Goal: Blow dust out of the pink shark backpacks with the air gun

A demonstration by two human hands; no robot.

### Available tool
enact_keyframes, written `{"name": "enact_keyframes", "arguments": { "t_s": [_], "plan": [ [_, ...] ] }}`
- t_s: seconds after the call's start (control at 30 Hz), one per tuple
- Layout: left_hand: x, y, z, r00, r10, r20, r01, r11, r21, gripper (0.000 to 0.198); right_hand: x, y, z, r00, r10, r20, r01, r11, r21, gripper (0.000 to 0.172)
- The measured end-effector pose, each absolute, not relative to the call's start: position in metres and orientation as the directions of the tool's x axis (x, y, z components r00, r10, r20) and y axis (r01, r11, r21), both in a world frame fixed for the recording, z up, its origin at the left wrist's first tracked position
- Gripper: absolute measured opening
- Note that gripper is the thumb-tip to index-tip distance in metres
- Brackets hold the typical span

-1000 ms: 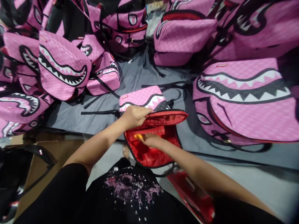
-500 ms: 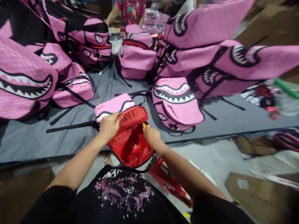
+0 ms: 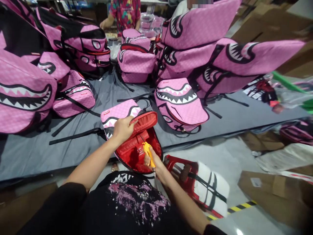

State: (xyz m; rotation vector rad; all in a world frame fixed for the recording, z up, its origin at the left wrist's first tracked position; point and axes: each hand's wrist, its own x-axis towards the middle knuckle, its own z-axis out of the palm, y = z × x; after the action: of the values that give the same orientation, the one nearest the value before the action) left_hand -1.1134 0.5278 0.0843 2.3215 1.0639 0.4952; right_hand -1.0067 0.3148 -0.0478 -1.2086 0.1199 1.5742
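A small pink bag (image 3: 117,112) with a shark-mouth print lies at the front edge of the grey table (image 3: 36,153), its red-lined flap (image 3: 144,120) turned open. My left hand (image 3: 123,129) is closed on the top edge of that flap. My right hand (image 3: 150,160) is closed on a small yellow-handled tool (image 3: 147,149), held over the red lining (image 3: 132,151) at the bag's lower rim. A black strap (image 3: 75,135) runs left from the bag.
Several pink shark-mouth backpacks (image 3: 179,104) are piled across the table, left, back and right. A red stool with a white cushion (image 3: 207,187) stands by my right arm. Another person (image 3: 124,13) stands at the far side. Cardboard boxes (image 3: 274,187) lie on the floor right.
My right hand has drawn back from the flap's edge down to the bag's lower rim, and the yellow tool now shows. The view has swung right and up; my left hand keeps its hold.
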Motion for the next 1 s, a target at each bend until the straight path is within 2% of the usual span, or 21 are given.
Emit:
{"name": "enact_keyframes", "arguments": {
  "t_s": [0.1,0.2,0.27,0.37,0.5,0.63,0.83,1.0],
  "plan": [
    [-1.114,0.529,0.088,0.643,0.757,0.117,0.55,-0.563,0.617,0.024,-1.014,0.305,-0.06,0.216,0.617,-0.757,-0.913,-0.148,-0.381,0.042],
    [-1.114,0.528,0.086,0.666,0.733,0.139,0.515,-0.587,0.625,0.023,-1.018,0.295,-0.074,0.284,0.539,-0.793,-0.919,-0.083,-0.386,0.044],
    [-1.112,0.526,0.083,0.695,0.702,0.152,0.475,-0.608,0.637,0.021,-1.019,0.303,-0.086,0.244,0.535,-0.809,-0.921,-0.133,-0.365,0.047],
    [-1.107,0.524,0.077,0.73,0.657,0.187,0.419,-0.647,0.637,0.021,-1.021,0.33,-0.101,0.143,0.604,-0.784,-0.917,-0.217,-0.335,0.047],
    [-1.102,0.537,0.067,0.694,0.672,0.26,0.437,-0.679,0.59,0.021,-1.024,0.346,-0.107,-0.004,0.715,-0.699,-0.901,-0.306,-0.308,0.045],
    [-1.096,0.553,0.06,0.686,0.64,0.347,0.415,-0.735,0.536,0.025,-1.019,0.341,-0.107,-0.092,0.746,-0.66,-0.886,-0.364,-0.288,0.046],
    [-1.087,0.549,0.057,0.799,0.434,0.416,0.234,-0.862,0.449,0.027,-1.018,0.354,-0.099,-0.041,0.714,-0.699,-0.72,-0.506,-0.475,0.054],
    [-1.091,0.546,0.063,0.845,0.347,0.406,0.194,-0.907,0.373,0.03,-0.988,0.363,-0.074,-0.043,0.648,-0.761,-0.517,-0.666,-0.538,0.051]
  ]
}}
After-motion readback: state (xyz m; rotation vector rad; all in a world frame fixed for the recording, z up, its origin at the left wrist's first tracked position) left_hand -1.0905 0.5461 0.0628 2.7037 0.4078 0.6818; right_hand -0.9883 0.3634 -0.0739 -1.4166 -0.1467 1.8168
